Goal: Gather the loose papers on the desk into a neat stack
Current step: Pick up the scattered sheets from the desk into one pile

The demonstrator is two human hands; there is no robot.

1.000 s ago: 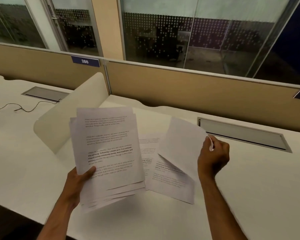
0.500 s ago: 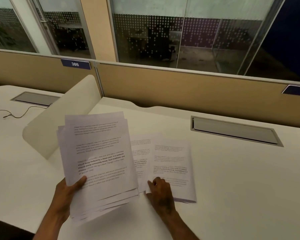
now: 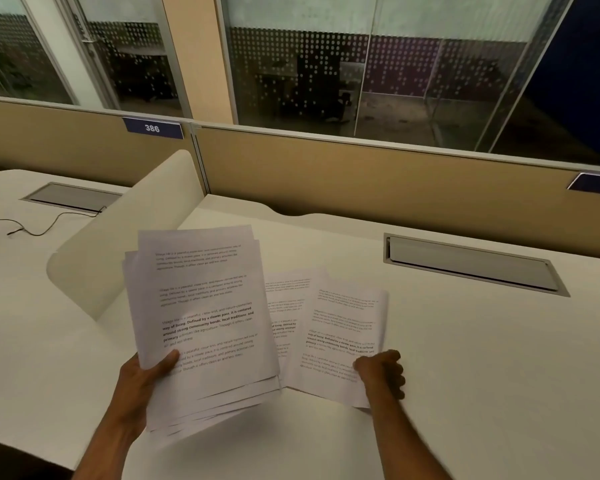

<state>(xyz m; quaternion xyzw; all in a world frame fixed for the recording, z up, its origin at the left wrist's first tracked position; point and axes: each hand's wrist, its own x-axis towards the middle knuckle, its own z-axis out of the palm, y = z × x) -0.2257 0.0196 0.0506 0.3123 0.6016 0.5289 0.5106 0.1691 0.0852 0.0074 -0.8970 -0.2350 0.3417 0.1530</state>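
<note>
Two sheets [image 3: 340, 337] lie mid-tabletop, overlapping. My left hand [image 3: 142, 386] holds ragged stack [image 3: 201, 317] above near edge, thumb clamped on top page. My right hand [image 3: 381, 372] pinches top sheet's near right corner, fingers curled shut.

Bare desk [image 3: 465, 358] right; divider [image 3: 125, 244] left.

Thin white printed paper sheets [image 3: 201, 306] look matt; the smooth off-white surface [image 3: 482, 358] has a dull sheen; the grey cable hatch [image 3: 471, 265] looks like brushed metal.
</note>
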